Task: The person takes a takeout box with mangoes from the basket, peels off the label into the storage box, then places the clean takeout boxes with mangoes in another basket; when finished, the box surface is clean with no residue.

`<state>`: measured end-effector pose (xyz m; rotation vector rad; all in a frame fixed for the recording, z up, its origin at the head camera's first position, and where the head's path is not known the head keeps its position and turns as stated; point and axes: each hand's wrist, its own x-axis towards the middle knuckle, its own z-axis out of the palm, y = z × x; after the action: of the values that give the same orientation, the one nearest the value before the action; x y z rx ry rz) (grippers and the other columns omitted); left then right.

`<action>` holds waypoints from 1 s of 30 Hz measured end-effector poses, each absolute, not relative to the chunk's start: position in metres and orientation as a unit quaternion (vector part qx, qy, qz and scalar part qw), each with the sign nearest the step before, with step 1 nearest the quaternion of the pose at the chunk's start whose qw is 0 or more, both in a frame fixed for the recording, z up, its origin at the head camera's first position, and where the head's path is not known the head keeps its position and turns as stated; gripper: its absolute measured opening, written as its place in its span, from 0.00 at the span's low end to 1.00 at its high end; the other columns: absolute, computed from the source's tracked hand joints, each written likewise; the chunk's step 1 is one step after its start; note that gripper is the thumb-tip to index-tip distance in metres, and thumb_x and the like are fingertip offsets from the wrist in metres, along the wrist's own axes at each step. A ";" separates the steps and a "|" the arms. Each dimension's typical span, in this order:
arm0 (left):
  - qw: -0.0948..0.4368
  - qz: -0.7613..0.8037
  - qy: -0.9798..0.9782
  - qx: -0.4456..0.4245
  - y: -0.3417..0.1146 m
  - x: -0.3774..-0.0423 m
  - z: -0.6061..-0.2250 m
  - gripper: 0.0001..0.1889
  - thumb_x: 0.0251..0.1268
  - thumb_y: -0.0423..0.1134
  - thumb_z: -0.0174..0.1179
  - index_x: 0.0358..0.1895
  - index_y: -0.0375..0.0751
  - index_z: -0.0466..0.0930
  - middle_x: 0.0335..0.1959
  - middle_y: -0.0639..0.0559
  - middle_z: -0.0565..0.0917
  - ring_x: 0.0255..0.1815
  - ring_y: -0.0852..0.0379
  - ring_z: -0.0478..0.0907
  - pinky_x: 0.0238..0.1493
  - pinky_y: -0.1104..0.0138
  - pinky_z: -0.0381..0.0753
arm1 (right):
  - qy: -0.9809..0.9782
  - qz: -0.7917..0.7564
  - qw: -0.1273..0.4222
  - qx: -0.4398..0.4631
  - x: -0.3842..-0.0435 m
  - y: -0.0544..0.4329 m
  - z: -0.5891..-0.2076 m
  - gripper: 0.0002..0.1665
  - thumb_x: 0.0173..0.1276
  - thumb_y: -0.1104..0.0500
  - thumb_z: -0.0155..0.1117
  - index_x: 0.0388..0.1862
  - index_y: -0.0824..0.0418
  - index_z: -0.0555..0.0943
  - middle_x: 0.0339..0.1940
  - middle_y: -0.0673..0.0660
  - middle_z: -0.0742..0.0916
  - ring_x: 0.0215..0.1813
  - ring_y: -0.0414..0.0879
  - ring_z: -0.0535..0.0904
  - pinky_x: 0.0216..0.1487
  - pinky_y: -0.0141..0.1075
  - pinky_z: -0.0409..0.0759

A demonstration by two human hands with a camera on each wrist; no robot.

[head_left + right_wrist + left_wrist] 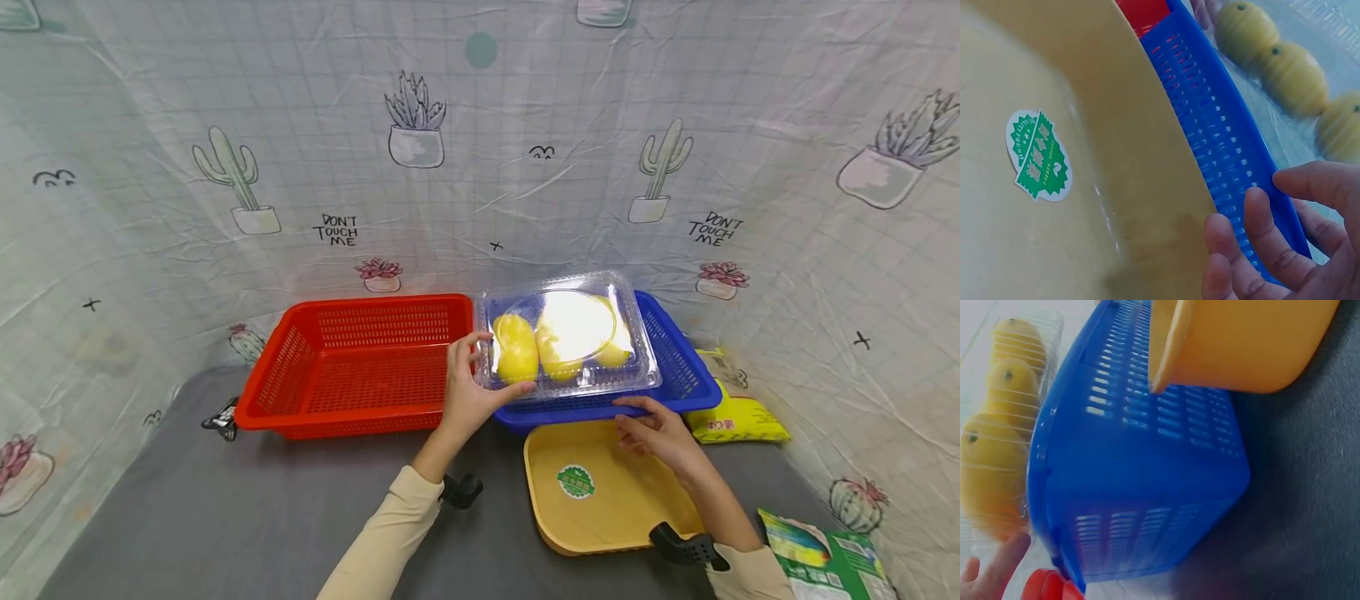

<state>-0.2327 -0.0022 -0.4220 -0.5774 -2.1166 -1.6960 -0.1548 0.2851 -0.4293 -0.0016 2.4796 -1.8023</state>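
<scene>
A clear plastic box (577, 388) with yellow mango-like fruits (516, 350) in it is tilted over the blue basket (678, 354). My left hand (468, 393) grips the box by its left end, thumb along the near edge and fingers at the side. In the left wrist view only a few fingertips (1010, 553) show, right at the box's end. My right hand (660, 437) holds nothing; its loosely bent fingers hover at the blue basket's front rim, over the yellow tray (622, 521). From the right wrist, the box's fruits (1294, 76) appear beyond that rim.
To the left stands a red basket (375, 379), its end against the blue one. A small black packet (222, 419) lies beside it. Right of the blue basket is a yellow bag (738, 421); a green bag (825, 558) lies at the near right. A patterned cloth hangs behind.
</scene>
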 end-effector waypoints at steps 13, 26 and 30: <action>0.155 -0.564 -0.790 -0.184 0.020 -0.244 -0.421 0.45 0.40 0.66 0.74 0.61 0.51 0.66 0.61 0.40 0.63 0.59 0.41 0.71 0.58 0.50 0.77 | 0.809 -0.586 0.048 -0.001 -0.155 0.285 -0.427 0.28 0.74 0.59 0.58 0.67 0.72 0.67 0.34 0.58 0.85 0.36 0.51 0.85 0.37 0.40 0.84; 0.111 -0.516 -0.841 -0.118 0.042 -0.249 -0.414 0.44 0.40 0.60 0.77 0.63 0.53 0.66 0.60 0.41 0.62 0.56 0.44 0.70 0.53 0.55 0.79 | 0.811 -0.583 0.049 0.023 -0.156 0.284 -0.428 0.28 0.73 0.58 0.59 0.66 0.69 0.68 0.34 0.57 0.87 0.37 0.52 0.85 0.38 0.40 0.84; 0.101 -0.509 -0.848 -0.110 0.048 -0.252 -0.415 0.43 0.40 0.60 0.77 0.62 0.51 0.67 0.59 0.40 0.62 0.57 0.43 0.70 0.55 0.55 0.79 | 0.814 -0.579 0.047 0.026 -0.156 0.284 -0.427 0.27 0.73 0.58 0.60 0.66 0.69 0.69 0.34 0.57 0.87 0.37 0.53 0.85 0.39 0.41 0.84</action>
<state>-0.2522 0.0476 -0.4152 -0.3236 -2.5050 -1.5034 -0.1557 0.2835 -0.4272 0.0791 2.4818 -1.7659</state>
